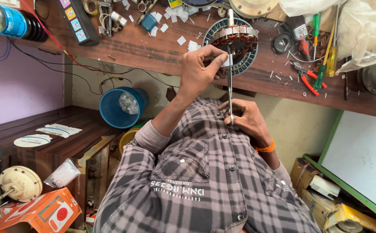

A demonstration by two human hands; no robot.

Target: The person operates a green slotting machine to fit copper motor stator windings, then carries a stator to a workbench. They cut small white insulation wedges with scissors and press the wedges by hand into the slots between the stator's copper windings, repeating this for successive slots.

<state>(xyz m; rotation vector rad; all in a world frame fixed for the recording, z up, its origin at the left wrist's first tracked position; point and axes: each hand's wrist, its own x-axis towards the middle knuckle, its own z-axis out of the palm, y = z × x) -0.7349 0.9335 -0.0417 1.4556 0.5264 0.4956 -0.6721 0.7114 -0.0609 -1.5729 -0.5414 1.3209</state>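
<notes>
We note left hand point(198, 71) pinching paper slip point(227, 61) at motor winding point(235, 41) | right hand point(246, 118) clamped on scissors point(230, 86) below it | risk: blades nick copper wire beside left fingers.

Beyond the left hand point(198, 71): copper-wound metal stator point(235, 41) on worn, matt wooden bench point(153, 47) (1 slim steel tool point(230, 86), glossy).

The shirt point(205, 185) is checked grey and dark plum. The tabletop point(153, 47) is reddish brown. The bucket point(121, 108) is bright blue, the wristband point(265, 148) orange, the pliers' handles point(311, 82) red, and the box point(37, 213) at near left orange.
</notes>
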